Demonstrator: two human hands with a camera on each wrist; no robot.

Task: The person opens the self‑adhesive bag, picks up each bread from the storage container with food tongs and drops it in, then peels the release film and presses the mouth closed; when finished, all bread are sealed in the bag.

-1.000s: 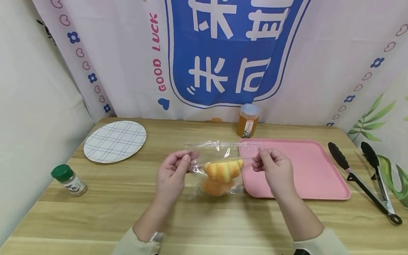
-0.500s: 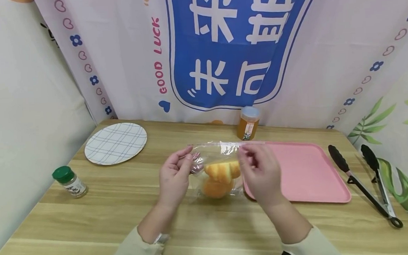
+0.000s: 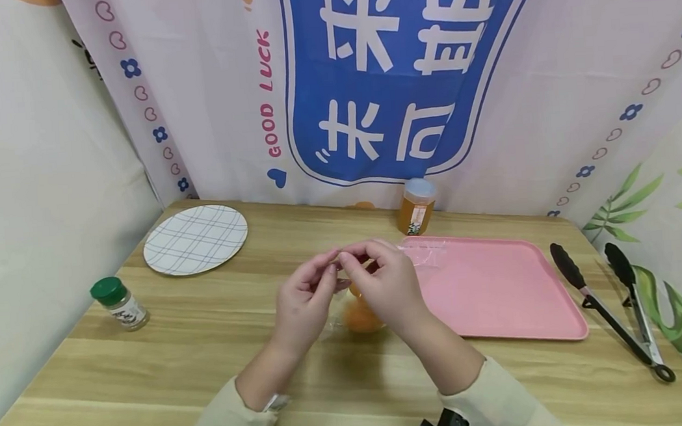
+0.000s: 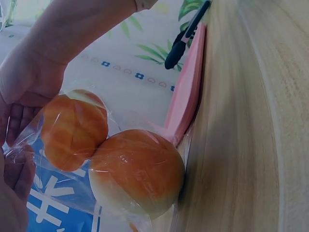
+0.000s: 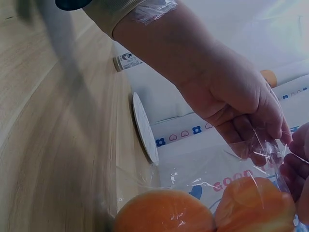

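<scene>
A clear plastic bag (image 5: 193, 169) holds two bread pieces. One is a round bun (image 4: 137, 169) at the bottom, near the tabletop; above it lies a ridged, croissant-like roll (image 4: 75, 130). My left hand (image 3: 303, 300) pinches the bag's top edge at its left end. Right beside it, my right hand (image 3: 389, 288) pinches the same edge, the fingertips of both hands meeting. In the head view my right hand covers most of the roll and part of the bag. The bag's free right corner sticks out over the pink tray (image 3: 498, 288).
Black-tipped tongs (image 3: 617, 316) lie right of the tray. An amber jar (image 3: 417, 207) with a pale lid stands behind it. At the left are a checked round plate (image 3: 196, 240) and a green-capped shaker (image 3: 120, 303). A printed cloth (image 3: 224, 116) hangs behind the table.
My right hand has moved left along the bag's top edge, from its right end to my left hand. My left hand has stayed nearly in place, gripping the bag.
</scene>
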